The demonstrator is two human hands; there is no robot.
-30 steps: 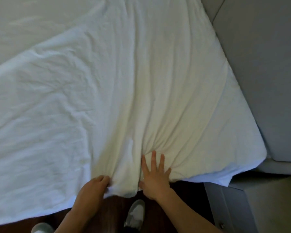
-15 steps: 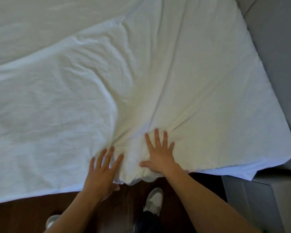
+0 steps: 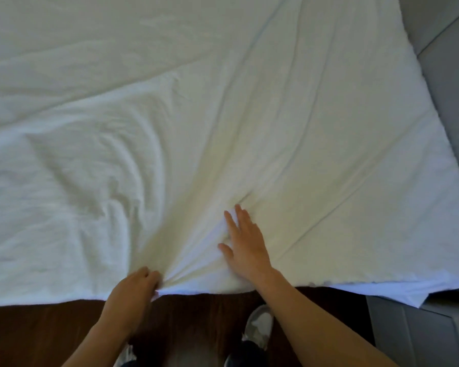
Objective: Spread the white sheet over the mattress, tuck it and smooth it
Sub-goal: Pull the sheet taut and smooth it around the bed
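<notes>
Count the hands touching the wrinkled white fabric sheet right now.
2. The left hand grips the wrinkled white fabric sheet at its bunched near edge; the right hand presses flat on top, fingers straight. None hidden.

mattress: under sheet [image 3: 170, 102] | L hand [image 3: 131, 291] fingertips buried (fold) | L shoe [image 3: 126, 354] cut btm

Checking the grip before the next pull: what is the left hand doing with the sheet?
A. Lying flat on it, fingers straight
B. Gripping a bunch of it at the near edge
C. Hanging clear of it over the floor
B: the left hand has its fingers curled round a gathered bunch of the sheet at the near edge, with creases fanning out from it. The right hand lies flat.
</notes>
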